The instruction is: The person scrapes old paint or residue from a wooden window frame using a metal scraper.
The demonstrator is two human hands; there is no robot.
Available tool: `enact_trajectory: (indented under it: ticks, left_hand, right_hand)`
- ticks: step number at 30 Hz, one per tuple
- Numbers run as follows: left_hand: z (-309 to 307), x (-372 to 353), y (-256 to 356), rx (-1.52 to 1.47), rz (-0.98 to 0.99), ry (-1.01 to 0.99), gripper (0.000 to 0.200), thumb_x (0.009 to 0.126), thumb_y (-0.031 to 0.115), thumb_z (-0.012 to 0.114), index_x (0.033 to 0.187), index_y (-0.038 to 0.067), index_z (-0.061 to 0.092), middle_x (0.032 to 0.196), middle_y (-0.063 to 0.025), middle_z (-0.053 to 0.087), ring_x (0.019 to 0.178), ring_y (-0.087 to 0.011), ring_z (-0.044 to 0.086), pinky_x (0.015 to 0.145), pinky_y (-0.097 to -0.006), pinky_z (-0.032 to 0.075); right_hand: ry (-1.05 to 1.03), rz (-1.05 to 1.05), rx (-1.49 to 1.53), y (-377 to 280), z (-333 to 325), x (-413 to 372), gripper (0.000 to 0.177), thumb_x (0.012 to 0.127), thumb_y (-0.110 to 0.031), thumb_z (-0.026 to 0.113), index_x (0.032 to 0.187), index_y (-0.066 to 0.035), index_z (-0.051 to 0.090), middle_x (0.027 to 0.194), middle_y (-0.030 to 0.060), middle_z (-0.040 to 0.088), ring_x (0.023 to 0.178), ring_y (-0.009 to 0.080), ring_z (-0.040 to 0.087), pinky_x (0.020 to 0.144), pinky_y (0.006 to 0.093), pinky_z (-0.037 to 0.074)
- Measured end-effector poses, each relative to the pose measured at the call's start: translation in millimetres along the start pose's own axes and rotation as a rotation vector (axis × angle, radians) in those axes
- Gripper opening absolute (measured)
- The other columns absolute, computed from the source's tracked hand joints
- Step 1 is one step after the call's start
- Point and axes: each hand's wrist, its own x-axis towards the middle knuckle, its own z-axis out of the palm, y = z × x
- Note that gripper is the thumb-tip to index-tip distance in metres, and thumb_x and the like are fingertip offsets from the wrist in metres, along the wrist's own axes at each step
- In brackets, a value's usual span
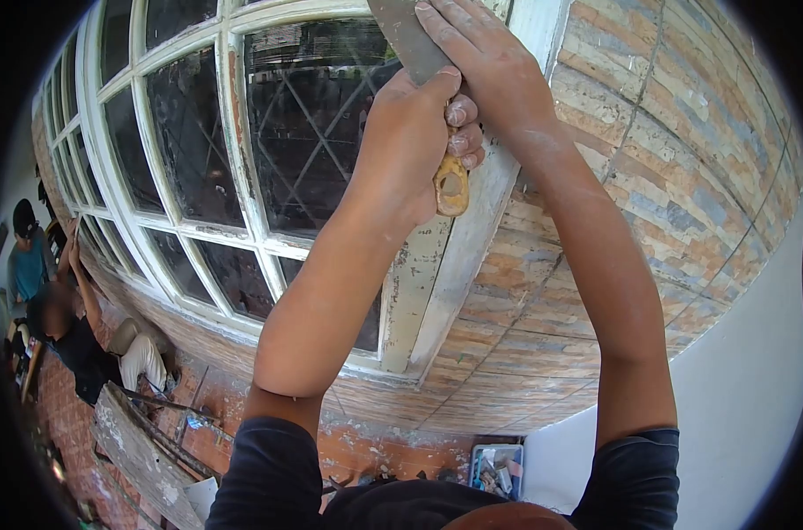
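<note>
My left hand (428, 132) is closed around the worn yellow handle (453, 187) of a scraper, whose handle end with a hole sticks out below the fist. The scraper's wide grey blade (403, 37) points up past the top of the view. My right hand (494, 66) lies flat beside it, fingers stretched out, with fingertips touching the blade's edge. Both hands are raised at the upper right of a white window frame (410, 305) with chipped, peeling paint. Pale dust coats my fingers. The blade's tip is cut off by the picture edge.
Stone-look tiles (543, 291) cover the wall on the right. Dark glass panes (309, 124) fill the window. A plastic bin (497, 468) with assorted items stands below. At left, one person (79, 349) sits reaching up, another (26, 256) is behind, near a worn board (141, 450).
</note>
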Motion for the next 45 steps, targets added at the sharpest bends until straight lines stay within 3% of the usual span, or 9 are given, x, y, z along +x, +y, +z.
enact_trajectory:
  ticks: [14, 20, 22, 26, 30, 33, 35, 42, 45]
  left_hand:
    - [23, 19, -6, -0.073, 0.113, 0.059, 0.01, 0.099, 0.011, 0.046, 0.09, 0.01, 0.042, 0.064, 0.0037, 0.04, 0.05, -0.0066, 0.037, 0.047, -0.0239, 0.035]
    - [10, -1, -16, -0.07, 0.014, 0.063, 0.009, 0.098, 0.011, 0.047, 0.09, 0.012, 0.043, 0.063, 0.0043, 0.04, 0.05, -0.0062, 0.037, 0.045, -0.0237, 0.034]
    - [13, -1, -14, -0.087, 0.015, 0.066, 0.009, 0.099, 0.011, 0.047, 0.091, 0.012, 0.043, 0.064, 0.0045, 0.04, 0.049, -0.0061, 0.036, 0.045, -0.0237, 0.034]
    - [15, -5, -16, -0.163, -0.024, 0.094, 0.008, 0.099, 0.012, 0.047, 0.092, 0.013, 0.043, 0.064, 0.0045, 0.04, 0.048, -0.0062, 0.036, 0.044, -0.0235, 0.033]
    - [16, -2, -17, -0.181, -0.023, 0.096, 0.009, 0.1, 0.012, 0.046, 0.092, 0.012, 0.043, 0.064, 0.0042, 0.04, 0.048, -0.0062, 0.036, 0.043, -0.0238, 0.033]
    - [15, 7, -20, -0.163, 0.012, 0.078, 0.009, 0.1, 0.012, 0.045, 0.092, 0.012, 0.043, 0.064, 0.004, 0.04, 0.048, -0.0062, 0.036, 0.043, -0.0238, 0.033]
    - [18, 9, -21, -0.181, 0.022, 0.078, 0.009, 0.101, 0.012, 0.044, 0.092, 0.011, 0.042, 0.064, 0.004, 0.04, 0.048, -0.0062, 0.036, 0.043, -0.0237, 0.034]
    - [16, 9, -19, -0.165, -0.007, 0.068, 0.012, 0.101, 0.013, 0.042, 0.089, 0.011, 0.041, 0.064, 0.004, 0.039, 0.048, -0.0063, 0.035, 0.044, -0.024, 0.033]
    - [20, 9, -25, -0.212, 0.029, 0.06, 0.014, 0.101, 0.014, 0.042, 0.088, 0.01, 0.042, 0.063, 0.0041, 0.039, 0.048, -0.0065, 0.034, 0.044, -0.0243, 0.033]
  right_hand:
    - [0.053, 0.04, 0.013, 12, 2, 9, 0.051, 0.088, -0.012, 0.05, 0.137, 0.001, 0.046, 0.143, 0.0192, 0.045, 0.136, 0.0332, 0.04, 0.114, 0.0386, 0.034]
    - [-0.052, 0.01, 0.093, 1, 1, -11, 0.052, 0.088, -0.01, 0.048, 0.139, 0.0, 0.044, 0.145, 0.019, 0.043, 0.138, 0.0325, 0.037, 0.115, 0.0393, 0.031]
    - [0.028, 0.089, 0.092, -1, 4, -16, 0.058, 0.084, -0.011, 0.056, 0.14, -0.019, 0.048, 0.144, 0.0035, 0.048, 0.134, 0.0265, 0.043, 0.11, 0.0367, 0.04]
    - [0.019, 0.011, 0.027, 3, 1, -17, 0.051, 0.082, -0.01, 0.057, 0.133, -0.005, 0.051, 0.138, 0.0097, 0.052, 0.133, 0.0276, 0.045, 0.108, 0.0355, 0.042]
    - [0.046, 0.024, -0.008, 4, 6, -17, 0.052, 0.08, -0.008, 0.057, 0.132, -0.005, 0.052, 0.138, 0.0092, 0.053, 0.132, 0.0268, 0.046, 0.107, 0.0346, 0.043]
    - [-0.046, 0.027, 0.049, 7, 3, -17, 0.054, 0.089, -0.023, 0.057, 0.139, -0.005, 0.047, 0.146, 0.0113, 0.044, 0.138, 0.0275, 0.037, 0.113, 0.0393, 0.035]
    - [0.026, 0.103, 0.125, 3, 0, -14, 0.055, 0.083, -0.009, 0.052, 0.138, -0.014, 0.049, 0.143, 0.007, 0.049, 0.136, 0.0254, 0.042, 0.108, 0.0357, 0.041]
    - [0.05, 0.106, 0.092, 5, 4, -15, 0.058, 0.082, -0.006, 0.052, 0.139, -0.017, 0.049, 0.144, 0.0052, 0.048, 0.136, 0.0236, 0.042, 0.108, 0.0343, 0.041]
    - [-0.106, 0.149, 0.144, 9, 4, -16, 0.057, 0.089, -0.022, 0.055, 0.144, -0.013, 0.043, 0.15, 0.0084, 0.04, 0.142, 0.0248, 0.032, 0.114, 0.037, 0.033]
